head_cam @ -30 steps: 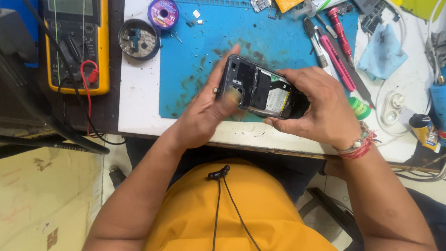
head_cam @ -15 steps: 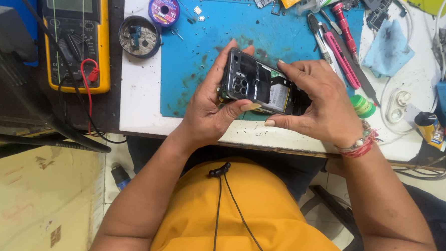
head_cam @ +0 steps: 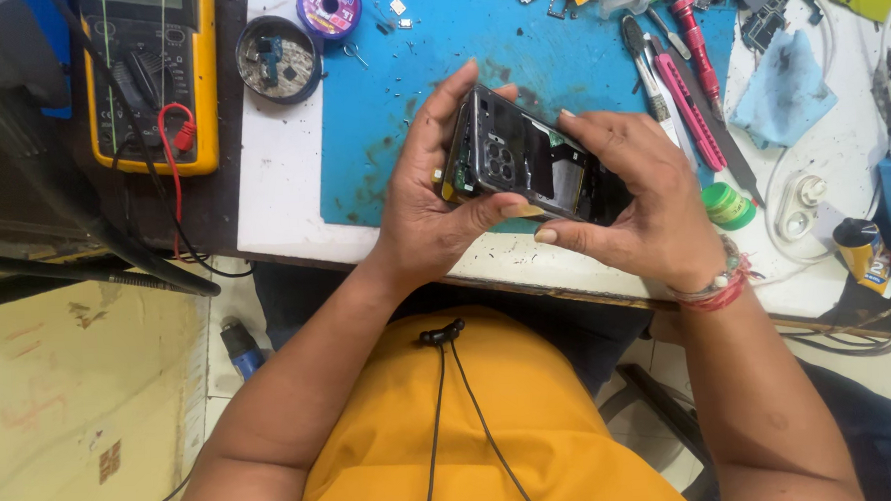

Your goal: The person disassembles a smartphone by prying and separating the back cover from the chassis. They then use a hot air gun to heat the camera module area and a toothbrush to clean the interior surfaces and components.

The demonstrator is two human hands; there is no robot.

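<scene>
Two hands share one load: my left hand [head_cam: 429, 216] wraps the camera end of the opened black phone [head_cam: 527, 162], my right hand [head_cam: 644, 207] pinches the other end, both grips closed on it. Its long axis runs left to right, dipping rightward, above the worktop's [head_cam: 283, 202] near edge. Beyond lie the blue mat [head_cam: 408, 82], pink-handled tools [head_cam: 690, 105] and yellow multimeter [head_cam: 153, 78].

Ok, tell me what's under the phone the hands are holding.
Under the phone, held by the left hand and right hand, lies the blue work mat with dark specks and the white bench edge. Whatever sits directly beneath the phone and hands is covered.
</scene>
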